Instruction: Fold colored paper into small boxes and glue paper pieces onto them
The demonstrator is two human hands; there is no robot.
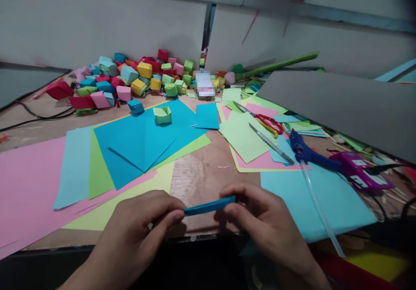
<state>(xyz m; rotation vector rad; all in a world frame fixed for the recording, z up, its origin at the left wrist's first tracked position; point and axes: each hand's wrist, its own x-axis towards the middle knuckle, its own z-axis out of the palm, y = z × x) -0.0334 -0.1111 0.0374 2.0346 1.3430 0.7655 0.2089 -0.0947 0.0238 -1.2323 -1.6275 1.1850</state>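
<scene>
A narrow folded strip of blue paper (209, 206) is held edge-on between both my hands near the table's front edge. My left hand (139, 229) pinches its left end with fingers curled. The strip's right end sits in the closed fingertips of my right hand (263, 223). Just beyond them lies bare wooden table (198, 173) with coloured paper sheets on either side.
Blue sheets (143, 143), pink, green and yellow paper cover the table. A heap of folded paper cubes (130, 78) sits at the back, one green cube (162, 114) apart. Red-handled scissors (268, 121), a blade (271, 144), a blue glue gun (308, 153) and a grey board (344, 104) lie right.
</scene>
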